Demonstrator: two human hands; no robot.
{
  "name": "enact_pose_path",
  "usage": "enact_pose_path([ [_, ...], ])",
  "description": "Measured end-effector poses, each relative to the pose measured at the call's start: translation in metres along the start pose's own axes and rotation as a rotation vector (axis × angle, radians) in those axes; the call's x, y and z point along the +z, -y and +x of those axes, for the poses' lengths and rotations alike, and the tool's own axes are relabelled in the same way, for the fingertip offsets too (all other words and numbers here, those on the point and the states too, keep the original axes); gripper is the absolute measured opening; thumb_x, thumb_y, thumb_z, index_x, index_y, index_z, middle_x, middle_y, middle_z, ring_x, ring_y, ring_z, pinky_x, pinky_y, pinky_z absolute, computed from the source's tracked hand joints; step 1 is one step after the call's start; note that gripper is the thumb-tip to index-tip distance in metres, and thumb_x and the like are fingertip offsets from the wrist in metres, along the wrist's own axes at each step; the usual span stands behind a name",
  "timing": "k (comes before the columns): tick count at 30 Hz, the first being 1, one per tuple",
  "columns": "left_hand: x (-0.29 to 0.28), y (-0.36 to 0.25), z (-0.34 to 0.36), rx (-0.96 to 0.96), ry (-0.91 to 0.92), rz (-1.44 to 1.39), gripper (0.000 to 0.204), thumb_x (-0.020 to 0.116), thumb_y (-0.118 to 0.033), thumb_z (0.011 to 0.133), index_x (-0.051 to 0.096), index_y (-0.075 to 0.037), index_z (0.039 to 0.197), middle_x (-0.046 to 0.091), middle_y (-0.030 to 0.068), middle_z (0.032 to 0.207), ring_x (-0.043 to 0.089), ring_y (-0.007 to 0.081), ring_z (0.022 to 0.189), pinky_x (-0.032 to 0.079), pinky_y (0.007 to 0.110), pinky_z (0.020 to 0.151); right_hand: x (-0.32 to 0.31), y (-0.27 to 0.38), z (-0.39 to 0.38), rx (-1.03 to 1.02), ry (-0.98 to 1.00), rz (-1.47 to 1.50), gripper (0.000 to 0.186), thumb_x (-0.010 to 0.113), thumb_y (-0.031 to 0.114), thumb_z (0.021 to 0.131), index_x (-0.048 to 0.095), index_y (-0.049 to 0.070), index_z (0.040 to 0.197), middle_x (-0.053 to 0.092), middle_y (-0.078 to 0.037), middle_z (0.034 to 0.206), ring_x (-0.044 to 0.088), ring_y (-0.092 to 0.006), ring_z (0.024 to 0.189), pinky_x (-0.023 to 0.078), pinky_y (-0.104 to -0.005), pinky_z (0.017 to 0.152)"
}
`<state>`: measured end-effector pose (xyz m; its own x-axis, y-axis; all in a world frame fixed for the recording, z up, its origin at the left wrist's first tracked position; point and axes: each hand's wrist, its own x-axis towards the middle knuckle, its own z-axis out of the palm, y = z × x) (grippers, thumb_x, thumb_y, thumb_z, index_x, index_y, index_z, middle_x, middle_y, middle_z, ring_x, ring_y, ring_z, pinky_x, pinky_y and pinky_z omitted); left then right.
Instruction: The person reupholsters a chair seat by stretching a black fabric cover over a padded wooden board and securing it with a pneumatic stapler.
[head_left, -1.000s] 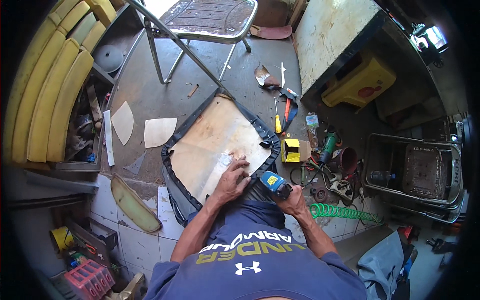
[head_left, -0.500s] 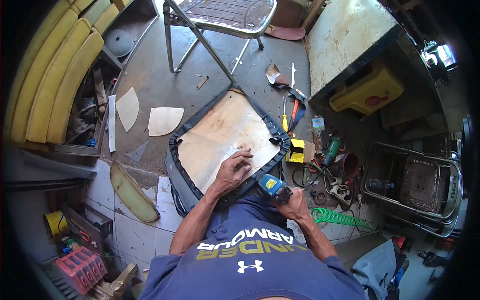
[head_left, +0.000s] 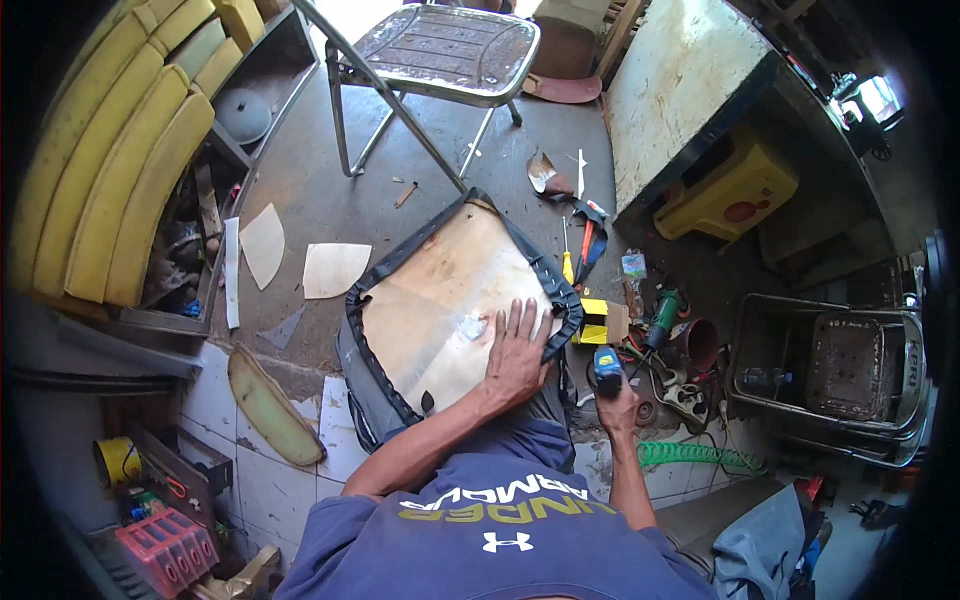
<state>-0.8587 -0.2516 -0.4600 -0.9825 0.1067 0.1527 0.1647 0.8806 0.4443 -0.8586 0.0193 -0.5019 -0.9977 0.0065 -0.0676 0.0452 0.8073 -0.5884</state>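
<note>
A square seat panel, its pale plywood base facing up, rests tilted against my lap with one corner pointing away from me. Black fabric is folded over its rim all round. My left hand lies flat on the wood near the right edge, fingers stretched. A blue staple gun is gripped in my right hand, held off to the right of the panel and apart from it. A dark scrap shows on the wood by the near left edge.
Beyond the panel stands a metal folding chair. To the right lie a yellow box, a screwdriver, a green power tool and a green coiled hose. Yellow foam pads are stacked at left.
My left hand has slid right and flattened on the wood, near the edge. The staple gun in my right hand has moved right, away from the panel's near edge.
</note>
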Motion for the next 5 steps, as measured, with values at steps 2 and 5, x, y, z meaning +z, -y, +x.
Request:
enact_pose_path([
  [2,0.001,0.017,-0.013,0.114,0.038,0.036,0.085,0.072,-0.018,0.080,0.036,0.001,0.154,0.036,0.0304,0.157,0.033,0.0448,0.149,0.026,0.055,0.122,0.022,-0.016,0.005,0.091,0.103,-0.040,0.048,0.070,0.023,0.081,0.062,0.004,0.124,0.071,-0.027,0.099,0.069,-0.0466,0.097,0.054,-0.0517,0.086],
  [5,-0.011,0.044,-0.058,0.235,0.123,-0.121,0.084,0.072,-0.013,0.075,0.040,0.003,0.152,0.035,0.0239,0.161,0.031,0.0434,0.151,0.023,0.054,0.125,0.071,-0.114,-0.002,0.115,0.097,-0.137,0.061,0.063,0.020,0.083,0.055,0.010,0.142,0.068,-0.031,0.113,0.067,-0.0462,0.108,0.051,-0.0506,0.096],
])
